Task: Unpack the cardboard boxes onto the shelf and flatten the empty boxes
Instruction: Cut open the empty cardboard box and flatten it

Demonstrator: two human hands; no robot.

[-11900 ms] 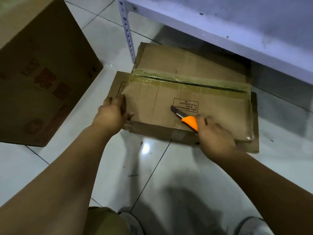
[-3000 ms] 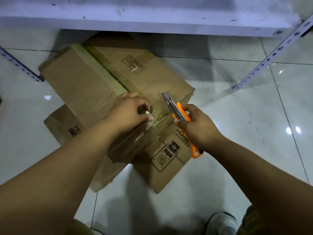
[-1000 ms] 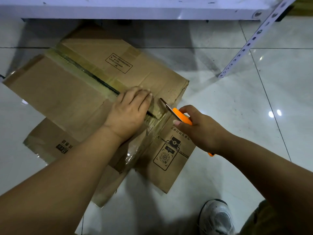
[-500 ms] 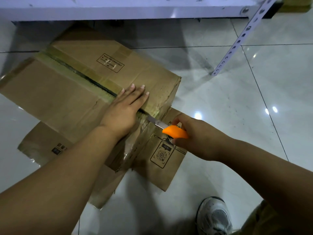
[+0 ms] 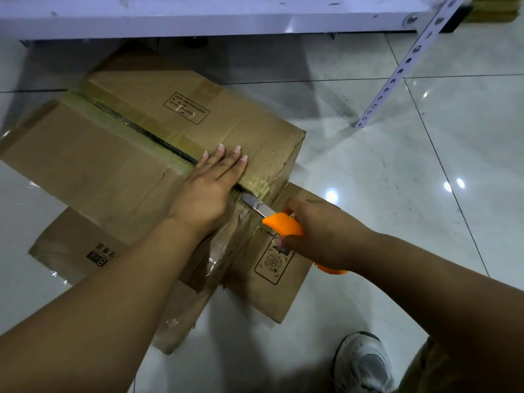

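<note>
Head view looked straight down at a brown corrugated cardboard box (image 5: 141, 154) lying on the glossy pale tiled floor (image 5: 397, 194), its far end tucked under the white metal shelf (image 5: 198, 15), whose board ran along the top of the frame. A strip of yellowish packing tape (image 5: 124, 123) ran along the box's top seam, with a dark slit showing down its middle. And there was the left hand (image 5: 209, 188), flat on the box top right over the near end of that seam, fingers (image 5: 226, 160) straight and pressed close together, pointing away from the person, palm down on the cardboard. The right hand (image 5: 323, 236) sat just beside it, at the box's near corner, fingers curled round the orange plastic handle of a utility knife (image 5: 280, 225). The knife's silver blade (image 5: 255, 205) reached up and left toward the end of the taped seam, its tip just under the edge of the left palm; whether it touched the tape could not be told. Below the box, loose flaps with black printed marks (image 5: 272, 262) spread flat on the floor. The perforated white shelf post (image 5: 397, 69) stood at upper right, well apart from both hands. A grey sneaker (image 5: 363, 364) showed at the bottom edge.
</note>
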